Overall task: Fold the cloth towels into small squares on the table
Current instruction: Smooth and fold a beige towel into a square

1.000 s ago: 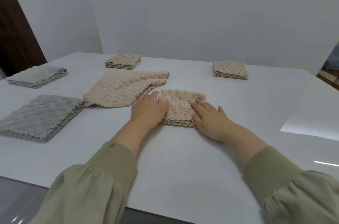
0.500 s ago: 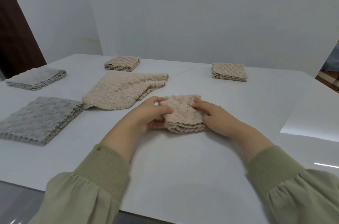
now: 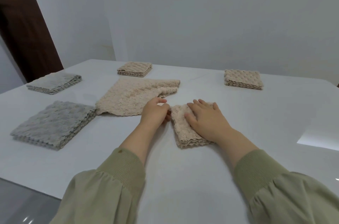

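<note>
The right hand [image 3: 205, 119] is lying flat, fingers straight and spread, pressing down on the folded beige towel [image 3: 183, 132], which is sitting on the white worktop [image 3: 183, 177] just in front of the person. The left hand [image 3: 156, 111] is curling its fingers against that towel's left edge; whether it is actually pinching the cloth cannot be told. Just beyond the left hand an unfolded beige towel [image 3: 132, 95] is lying spread out. Two folded grey towels [image 3: 55, 124] [image 3: 55, 82] are resting at the left, and two folded beige squares [image 3: 134, 69] [image 3: 243, 79] are lying at the far side, well apart
</note>
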The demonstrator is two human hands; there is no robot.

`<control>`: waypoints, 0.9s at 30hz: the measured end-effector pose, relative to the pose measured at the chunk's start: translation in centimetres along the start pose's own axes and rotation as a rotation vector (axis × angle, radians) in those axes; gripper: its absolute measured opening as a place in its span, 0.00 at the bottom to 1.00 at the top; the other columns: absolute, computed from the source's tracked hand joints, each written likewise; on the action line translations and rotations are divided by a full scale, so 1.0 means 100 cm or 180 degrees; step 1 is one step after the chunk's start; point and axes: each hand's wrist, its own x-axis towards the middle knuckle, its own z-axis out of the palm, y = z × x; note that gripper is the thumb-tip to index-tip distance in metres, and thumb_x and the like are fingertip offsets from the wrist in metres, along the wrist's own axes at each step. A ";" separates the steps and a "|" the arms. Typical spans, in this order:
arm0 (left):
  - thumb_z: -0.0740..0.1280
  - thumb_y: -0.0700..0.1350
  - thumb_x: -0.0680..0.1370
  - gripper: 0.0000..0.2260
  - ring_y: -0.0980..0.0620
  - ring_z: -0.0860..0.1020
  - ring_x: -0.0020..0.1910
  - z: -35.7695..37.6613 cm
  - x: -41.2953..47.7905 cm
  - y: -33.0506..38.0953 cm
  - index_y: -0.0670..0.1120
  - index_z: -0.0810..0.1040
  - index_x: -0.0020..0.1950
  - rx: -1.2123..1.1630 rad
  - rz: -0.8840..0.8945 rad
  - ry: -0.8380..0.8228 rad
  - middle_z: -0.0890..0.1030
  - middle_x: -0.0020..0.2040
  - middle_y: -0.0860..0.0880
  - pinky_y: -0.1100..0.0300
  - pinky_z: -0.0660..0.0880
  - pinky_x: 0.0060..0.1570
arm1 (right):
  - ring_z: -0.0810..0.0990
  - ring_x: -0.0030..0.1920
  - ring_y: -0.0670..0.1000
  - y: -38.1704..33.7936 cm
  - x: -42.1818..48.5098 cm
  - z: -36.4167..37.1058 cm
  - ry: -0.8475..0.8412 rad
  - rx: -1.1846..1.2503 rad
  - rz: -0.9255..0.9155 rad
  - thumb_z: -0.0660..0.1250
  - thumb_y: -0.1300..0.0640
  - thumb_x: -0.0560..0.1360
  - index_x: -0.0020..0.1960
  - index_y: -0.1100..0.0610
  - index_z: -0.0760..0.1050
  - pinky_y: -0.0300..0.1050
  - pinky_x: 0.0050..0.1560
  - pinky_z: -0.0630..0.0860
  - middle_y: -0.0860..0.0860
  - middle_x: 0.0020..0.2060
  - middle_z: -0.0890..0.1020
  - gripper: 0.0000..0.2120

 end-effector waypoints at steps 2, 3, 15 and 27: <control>0.67 0.41 0.73 0.08 0.50 0.77 0.28 0.001 0.002 0.002 0.45 0.78 0.52 -0.0152 -0.0086 0.0005 0.81 0.34 0.47 0.58 0.73 0.35 | 0.53 0.76 0.49 0.000 0.000 0.000 0.0032 0.0007 0.0020 0.48 0.43 0.80 0.74 0.51 0.59 0.55 0.73 0.45 0.50 0.76 0.59 0.25; 0.69 0.42 0.73 0.07 0.50 0.78 0.29 0.002 0.003 0.003 0.45 0.79 0.50 -0.0231 -0.0129 0.0011 0.82 0.35 0.47 0.58 0.73 0.35 | 0.53 0.76 0.49 0.000 0.000 0.000 0.0032 -0.0011 0.0022 0.48 0.43 0.80 0.74 0.51 0.59 0.55 0.73 0.45 0.50 0.76 0.59 0.25; 0.70 0.39 0.71 0.11 0.56 0.76 0.36 0.011 0.009 -0.003 0.51 0.80 0.51 0.0608 0.0263 0.0612 0.77 0.37 0.55 0.60 0.73 0.39 | 0.51 0.76 0.50 -0.001 0.000 0.000 -0.0101 -0.0095 0.0256 0.46 0.42 0.80 0.76 0.49 0.56 0.60 0.74 0.43 0.49 0.76 0.57 0.26; 0.48 0.53 0.83 0.24 0.51 0.44 0.77 0.017 -0.018 -0.004 0.48 0.51 0.78 0.3127 0.1388 -0.1409 0.49 0.78 0.52 0.47 0.46 0.74 | 0.55 0.75 0.49 0.003 -0.004 -0.002 0.0144 0.0336 0.0333 0.47 0.52 0.81 0.73 0.52 0.63 0.58 0.74 0.47 0.49 0.74 0.62 0.21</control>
